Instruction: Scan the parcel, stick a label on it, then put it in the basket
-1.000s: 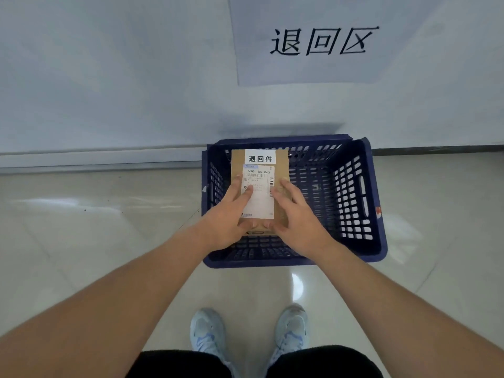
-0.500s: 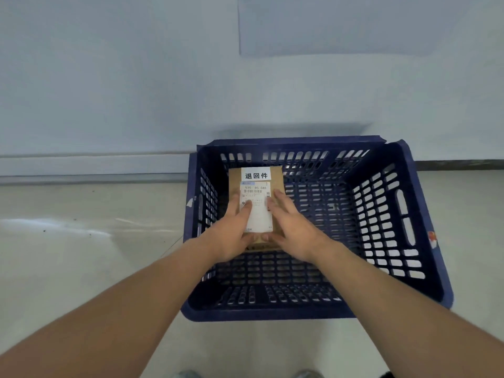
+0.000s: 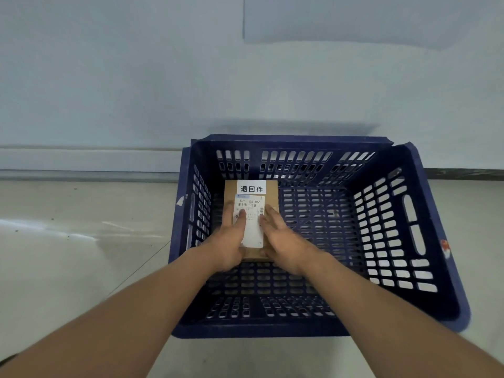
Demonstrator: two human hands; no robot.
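Observation:
A small brown cardboard parcel (image 3: 271, 190) lies low inside the dark blue slatted basket (image 3: 387, 241), near its left wall. A white label with black characters (image 3: 251, 188) sits on its far end, and a white shipping label with a barcode (image 3: 252, 214) covers its middle. My left hand (image 3: 229, 241) grips the parcel's left side, thumb on the shipping label. My right hand (image 3: 281, 241) holds its right side, fingers spread over the top. The parcel's near end is hidden by both hands.
The basket stands on a pale glossy floor (image 3: 81, 255) against a light wall (image 3: 136, 77) with a baseboard (image 3: 81, 159). The lower edge of a paper sheet (image 3: 354, 20) hangs on the wall above. Most of the basket's bottom to the right of the parcel holds nothing.
Both hands have lowered the parcel from above the rim down into the basket. My head has come closer and lower, so the basket looks larger and my shoes have left the view.

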